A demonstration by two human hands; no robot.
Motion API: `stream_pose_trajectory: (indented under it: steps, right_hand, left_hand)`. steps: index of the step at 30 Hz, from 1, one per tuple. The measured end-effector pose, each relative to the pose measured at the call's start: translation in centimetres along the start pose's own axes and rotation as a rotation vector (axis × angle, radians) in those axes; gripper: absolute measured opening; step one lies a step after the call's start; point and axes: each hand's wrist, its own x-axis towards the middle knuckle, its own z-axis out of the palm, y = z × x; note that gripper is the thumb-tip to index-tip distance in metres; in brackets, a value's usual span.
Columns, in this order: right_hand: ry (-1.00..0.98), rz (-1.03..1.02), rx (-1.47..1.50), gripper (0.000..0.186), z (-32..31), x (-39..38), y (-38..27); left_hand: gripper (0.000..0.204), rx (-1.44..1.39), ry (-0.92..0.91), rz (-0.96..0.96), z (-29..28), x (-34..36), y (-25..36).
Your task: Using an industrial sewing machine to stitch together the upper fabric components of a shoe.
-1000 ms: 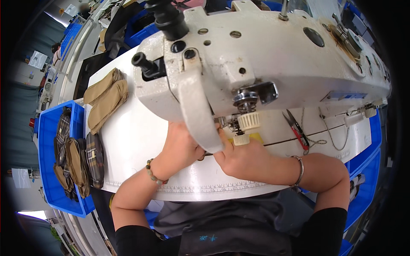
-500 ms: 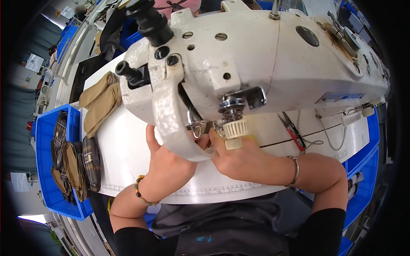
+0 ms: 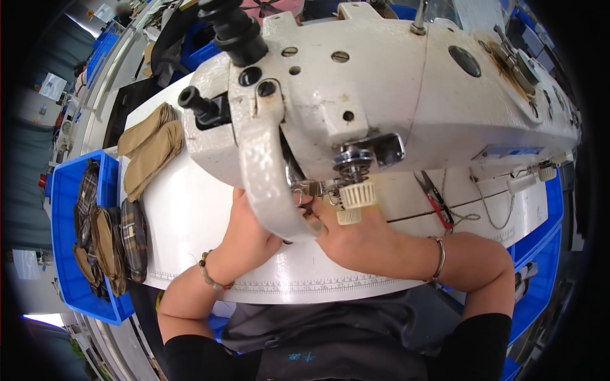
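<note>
A white industrial sewing machine [image 3: 387, 95] spans the view above both my hands. My left hand [image 3: 251, 222] is at the left of the needle area, partly behind the machine's curved white lever [image 3: 264, 171]. Its fingers are drawn together near the presser foot, and a small dark edge shows beneath the palm. From the right, my right hand [image 3: 352, 235] reaches the same spot, fingertips closed beside the needle, under the cream tension knob [image 3: 358, 194]. The fingertips of both hands nearly meet. What they pinch is small, dark and mostly hidden.
Stacked tan fabric pieces [image 3: 152, 149] lie on the white table [image 3: 197, 222] at the left. A blue bin [image 3: 67, 235] beside it holds tan and plaid pieces. Red-handled thread snips [image 3: 437, 203] and a loose cord [image 3: 492, 219] lie right of the needle. Another blue bin [image 3: 540, 273] stands at the right.
My left hand has turned slightly, its fingers drawn in more, and a dark edge now shows below it. The right hand stays close to the needle. The whole view has shifted a little.
</note>
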Motion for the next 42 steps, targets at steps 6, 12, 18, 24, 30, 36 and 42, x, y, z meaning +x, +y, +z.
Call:
stream_pose_trajectory:
  steps: [6,12,18,24,30,36,42]
  right_hand:
    - [-0.045,-0.114,-0.143,0.013,-1.3,0.1,-1.2]
    - [-0.006,-0.134,-0.133,0.014,-1.0,-0.1,-1.2]
    - [0.011,-0.11,-0.18,0.014,-0.6,-0.1,-1.3]
    - [0.01,-0.07,-0.151,0.016,-0.1,0.1,0.0]
    - [0.068,-0.021,-0.101,0.018,0.9,0.3,0.1]
    - [0.06,-0.031,-0.152,0.015,0.3,0.2,0.0]
    - [0.05,-0.063,-0.125,0.015,-0.2,0.2,-0.2]
  left_hand:
    - [0.016,-0.125,-0.078,-0.061,-0.1,0.0,0.3]
    - [0.015,-0.145,-0.188,-0.172,-0.1,0.1,0.5]
    - [0.015,-0.105,-0.152,-0.088,0.2,0.2,0.0]
    - [0.012,-0.05,-0.074,-0.134,0.3,1.6,0.3]
    - [0.017,-0.01,-0.046,-0.087,0.3,0.8,-0.4]
    - [0.015,-0.146,-0.164,-0.271,-0.6,0.2,-1.6]
    - [0.013,-0.076,-0.185,-0.265,-0.3,0.6,-0.9]
